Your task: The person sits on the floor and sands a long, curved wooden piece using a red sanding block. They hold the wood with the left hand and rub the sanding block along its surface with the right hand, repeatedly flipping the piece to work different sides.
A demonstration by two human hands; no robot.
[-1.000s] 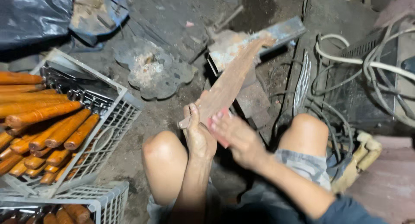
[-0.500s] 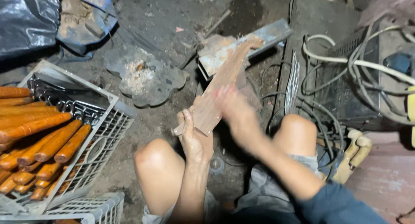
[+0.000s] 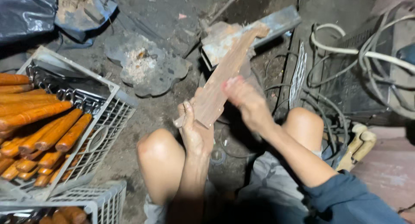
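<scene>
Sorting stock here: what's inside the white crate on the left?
The crate holds orange wooden handles piled lengthwise, with dark metal pieces along its far side. Anything beneath the pile is covered.

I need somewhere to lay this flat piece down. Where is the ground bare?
Bare dirt lies between the white crate and the left knee, and above the flat stone. Right of the wooden strip, cables crowd the ground.
</scene>
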